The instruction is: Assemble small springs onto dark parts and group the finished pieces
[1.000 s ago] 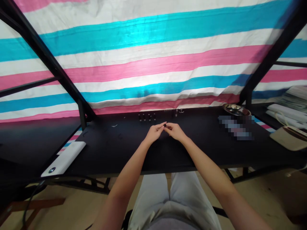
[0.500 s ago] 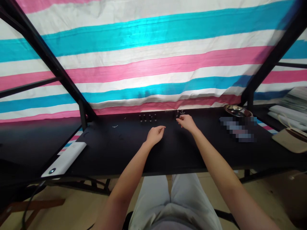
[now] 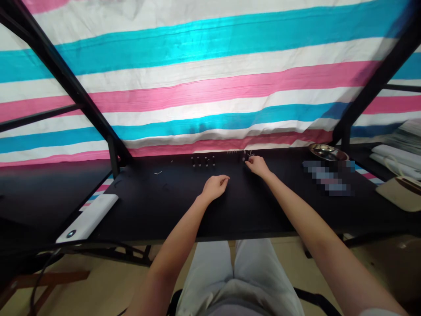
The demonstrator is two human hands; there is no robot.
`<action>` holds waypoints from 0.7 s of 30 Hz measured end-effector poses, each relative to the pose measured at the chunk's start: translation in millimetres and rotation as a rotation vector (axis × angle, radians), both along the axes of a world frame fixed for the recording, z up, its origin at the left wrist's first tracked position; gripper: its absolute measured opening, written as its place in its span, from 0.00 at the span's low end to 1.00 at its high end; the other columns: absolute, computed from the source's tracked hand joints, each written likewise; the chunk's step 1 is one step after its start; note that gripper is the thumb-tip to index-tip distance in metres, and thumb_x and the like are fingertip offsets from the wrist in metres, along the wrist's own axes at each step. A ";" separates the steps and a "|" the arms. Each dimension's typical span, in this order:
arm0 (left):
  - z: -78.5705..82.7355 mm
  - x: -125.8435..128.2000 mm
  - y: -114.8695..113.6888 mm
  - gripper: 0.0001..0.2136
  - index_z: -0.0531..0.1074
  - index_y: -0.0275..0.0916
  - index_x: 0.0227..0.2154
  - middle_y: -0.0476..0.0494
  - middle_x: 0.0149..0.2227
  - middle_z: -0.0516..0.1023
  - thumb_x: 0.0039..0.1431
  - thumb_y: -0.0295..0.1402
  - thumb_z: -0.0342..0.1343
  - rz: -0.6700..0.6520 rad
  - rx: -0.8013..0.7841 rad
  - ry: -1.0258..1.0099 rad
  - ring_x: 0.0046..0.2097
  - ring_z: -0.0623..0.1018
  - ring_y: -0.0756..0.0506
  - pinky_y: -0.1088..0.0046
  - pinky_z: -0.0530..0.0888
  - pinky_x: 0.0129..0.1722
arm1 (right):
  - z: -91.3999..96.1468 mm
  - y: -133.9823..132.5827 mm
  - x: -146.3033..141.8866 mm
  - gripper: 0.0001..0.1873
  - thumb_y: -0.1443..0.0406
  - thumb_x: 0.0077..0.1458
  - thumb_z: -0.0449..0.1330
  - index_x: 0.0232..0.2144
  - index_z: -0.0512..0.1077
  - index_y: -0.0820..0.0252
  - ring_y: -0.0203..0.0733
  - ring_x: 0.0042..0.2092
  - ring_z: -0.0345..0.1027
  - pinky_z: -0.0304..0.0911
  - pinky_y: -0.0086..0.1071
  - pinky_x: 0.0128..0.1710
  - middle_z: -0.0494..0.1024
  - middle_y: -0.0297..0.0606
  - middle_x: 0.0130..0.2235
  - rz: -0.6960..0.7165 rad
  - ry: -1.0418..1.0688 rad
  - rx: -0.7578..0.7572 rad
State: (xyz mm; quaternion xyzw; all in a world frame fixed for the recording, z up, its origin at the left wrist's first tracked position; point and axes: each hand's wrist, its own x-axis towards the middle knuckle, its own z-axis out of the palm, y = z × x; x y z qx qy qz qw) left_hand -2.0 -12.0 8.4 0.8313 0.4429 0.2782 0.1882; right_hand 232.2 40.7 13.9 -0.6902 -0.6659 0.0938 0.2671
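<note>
My right hand (image 3: 257, 165) reaches to the far edge of the black table (image 3: 269, 206), fingers pinched at a small dark upright piece (image 3: 244, 157) beside a bit of white thread (image 3: 250, 153). What the fingers hold is too small to name. My left hand (image 3: 215, 185) rests mid-table, fingers curled together in a loose pinch, thumb against fingertip. A row of several small dark upright pieces (image 3: 203, 161) stands near the table's back edge, left of the right hand.
A striped pink, blue and white sheet (image 3: 210, 87) hangs behind the table. A metal bowl (image 3: 327, 152) sits at the back right. A white power bank (image 3: 88, 218) lies at the left edge. Black frame bars (image 3: 62, 79) slant up on both sides.
My hands were together mid-table a second ago. The right hand has moved away to the far edge by the small pieces. The left hand has stayed nearly in place.
</note>
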 end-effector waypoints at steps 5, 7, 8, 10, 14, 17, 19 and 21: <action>-0.7 -0.7 0.5 0.13 0.76 0.39 0.37 0.49 0.22 0.74 0.58 0.35 0.46 -0.003 0.017 -0.002 0.24 0.70 0.51 0.77 0.64 0.26 | -2.3 15.0 -11.3 0.09 0.64 0.51 0.55 0.27 0.73 0.63 0.41 0.33 0.70 0.59 0.28 0.33 0.76 0.43 0.29 -0.005 -0.067 0.027; -1.0 -0.7 0.7 0.13 0.76 0.39 0.37 0.48 0.22 0.74 0.58 0.35 0.46 0.000 0.016 -0.001 0.24 0.70 0.51 0.77 0.65 0.26 | -3.0 20.2 -14.4 0.09 0.64 0.51 0.56 0.27 0.73 0.63 0.41 0.34 0.70 0.59 0.28 0.34 0.77 0.43 0.30 -0.009 -0.082 0.021; -1.1 -0.7 0.7 0.13 0.76 0.39 0.37 0.48 0.22 0.74 0.58 0.35 0.47 0.001 0.014 0.000 0.24 0.71 0.51 0.77 0.65 0.26 | -3.5 22.5 -15.6 0.09 0.64 0.51 0.56 0.27 0.73 0.63 0.41 0.34 0.70 0.60 0.28 0.35 0.77 0.44 0.31 -0.009 -0.086 0.017; -1.0 -0.6 0.8 0.13 0.76 0.39 0.37 0.48 0.23 0.75 0.58 0.35 0.47 -0.001 0.013 0.002 0.24 0.71 0.50 0.76 0.66 0.27 | -4.6 26.7 -17.3 0.09 0.64 0.51 0.55 0.27 0.74 0.63 0.42 0.34 0.70 0.60 0.29 0.35 0.77 0.44 0.31 -0.001 -0.093 0.014; -0.1 -0.5 0.4 0.14 0.76 0.40 0.38 0.47 0.25 0.76 0.58 0.35 0.46 -0.014 0.023 0.021 0.26 0.72 0.50 0.76 0.66 0.28 | -8.1 32.4 -20.1 0.09 0.64 0.51 0.55 0.29 0.74 0.64 0.42 0.35 0.70 0.60 0.29 0.35 0.77 0.45 0.31 0.020 -0.106 0.007; 1.5 -0.6 -0.6 0.14 0.76 0.40 0.38 0.47 0.26 0.76 0.58 0.35 0.46 -0.015 0.023 0.037 0.26 0.73 0.50 0.76 0.66 0.28 | -10.4 34.3 -21.5 0.09 0.64 0.51 0.55 0.29 0.73 0.63 0.41 0.35 0.70 0.59 0.28 0.34 0.77 0.44 0.32 0.025 -0.114 -0.002; 2.5 -0.5 -1.2 0.14 0.75 0.40 0.39 0.47 0.26 0.76 0.58 0.35 0.45 -0.008 0.020 0.046 0.26 0.73 0.49 0.76 0.67 0.29 | -11.0 34.5 -21.4 0.09 0.64 0.51 0.55 0.29 0.73 0.63 0.41 0.34 0.69 0.59 0.28 0.33 0.77 0.44 0.31 0.029 -0.113 -0.011; 3.1 -0.1 -1.7 0.14 0.75 0.40 0.39 0.47 0.26 0.77 0.58 0.35 0.45 -0.005 0.018 0.049 0.27 0.73 0.49 0.76 0.67 0.29 | -10.7 34.1 -20.8 0.09 0.64 0.51 0.55 0.28 0.73 0.63 0.40 0.33 0.69 0.59 0.28 0.32 0.76 0.43 0.30 0.033 -0.113 -0.015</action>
